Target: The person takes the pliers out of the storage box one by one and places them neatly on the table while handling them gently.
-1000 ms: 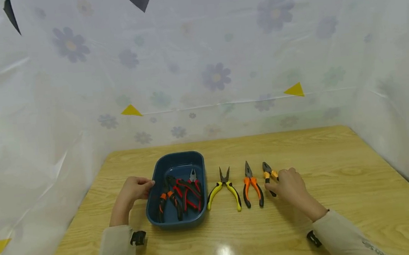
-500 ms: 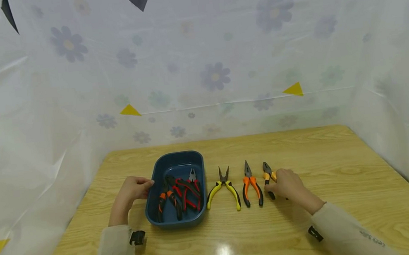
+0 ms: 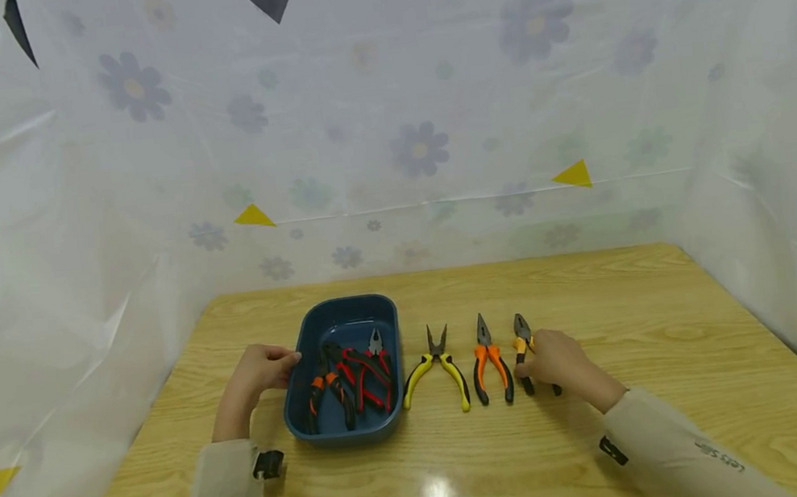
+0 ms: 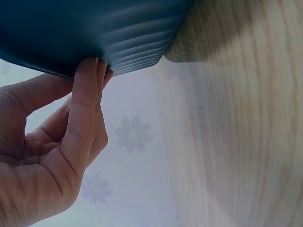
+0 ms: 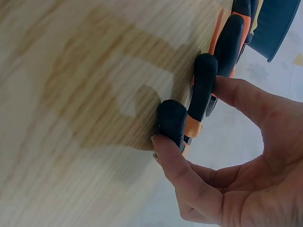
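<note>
My left hand (image 3: 265, 366) pinches the left rim of a dark blue plastic bin (image 3: 349, 438), thumb at the rim and fingers against the outer wall (image 4: 137, 33) in the left wrist view. Inside the bin lie several pliers with black, red and orange handles. My right hand (image 3: 562, 359) holds yellow-orange and black pliers (image 3: 521, 326) on the table, jaws pointing away. In the right wrist view, thumb and fingers squeeze the two spread black handle ends (image 5: 204, 87) from either side. The hand hides part of the right handle in the head view.
Beside the bin, yellow-handled long-nose pliers (image 3: 438, 358) lie with handles spread. Orange and black long-nose pliers (image 3: 489, 359) sit between them and my right hand. The wooden table (image 3: 509, 464) ends at a flowered white sheet (image 3: 432, 221) at the back.
My right hand has shifted slightly towards me. The pliers under it have turned straighter, and both handle ends now show. My left hand and the bin have stayed put.
</note>
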`<state>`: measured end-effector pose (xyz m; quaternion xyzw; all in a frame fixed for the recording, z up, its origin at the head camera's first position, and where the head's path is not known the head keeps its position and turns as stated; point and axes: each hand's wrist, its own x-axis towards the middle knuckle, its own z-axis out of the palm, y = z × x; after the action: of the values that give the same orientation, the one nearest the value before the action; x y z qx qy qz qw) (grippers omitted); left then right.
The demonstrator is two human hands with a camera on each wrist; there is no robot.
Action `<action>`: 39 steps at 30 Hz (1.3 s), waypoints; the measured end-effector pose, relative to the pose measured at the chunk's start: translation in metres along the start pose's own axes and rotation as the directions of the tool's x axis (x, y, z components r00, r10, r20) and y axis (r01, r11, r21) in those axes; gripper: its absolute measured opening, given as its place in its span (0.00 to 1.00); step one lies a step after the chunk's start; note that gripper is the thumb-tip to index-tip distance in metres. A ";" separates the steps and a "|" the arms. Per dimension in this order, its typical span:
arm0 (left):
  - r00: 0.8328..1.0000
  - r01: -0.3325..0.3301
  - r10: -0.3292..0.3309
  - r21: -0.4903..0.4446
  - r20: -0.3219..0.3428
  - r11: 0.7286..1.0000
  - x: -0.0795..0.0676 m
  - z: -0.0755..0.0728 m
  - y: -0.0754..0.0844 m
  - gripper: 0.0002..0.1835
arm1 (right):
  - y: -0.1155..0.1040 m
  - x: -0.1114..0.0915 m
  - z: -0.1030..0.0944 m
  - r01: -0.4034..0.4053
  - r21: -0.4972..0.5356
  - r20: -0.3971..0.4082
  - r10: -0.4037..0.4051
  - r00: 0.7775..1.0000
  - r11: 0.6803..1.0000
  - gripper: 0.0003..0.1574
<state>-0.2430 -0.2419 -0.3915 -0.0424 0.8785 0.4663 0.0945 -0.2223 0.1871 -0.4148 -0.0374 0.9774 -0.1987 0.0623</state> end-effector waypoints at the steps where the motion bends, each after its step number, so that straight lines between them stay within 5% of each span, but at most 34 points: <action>1: 1.000 0.000 0.000 0.001 0.000 1.000 0.000 0.000 0.000 0.19 | 0.000 0.000 0.000 0.002 0.000 0.003 -0.002 1.000 1.000 0.26; 11: 1.000 0.007 -0.007 0.003 -0.002 1.000 -0.001 0.000 0.001 0.19 | -0.003 0.001 0.000 0.002 -0.045 0.040 -0.001 0.999 0.999 0.19; 23: 1.000 0.003 -0.003 -0.015 -0.004 1.000 0.000 0.000 0.002 0.18 | -0.013 -0.006 -0.002 -0.046 -0.190 0.077 0.061 0.995 0.981 0.24; 39: 1.000 0.004 -0.005 -0.018 -0.009 1.000 0.000 0.000 0.001 0.17 | -0.019 -0.016 -0.003 -0.006 -0.276 0.040 0.018 0.999 0.961 0.24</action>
<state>-0.2433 -0.2410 -0.3907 -0.0474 0.8747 0.4737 0.0912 -0.2063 0.1726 -0.4032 -0.0438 0.9942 -0.0597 0.0783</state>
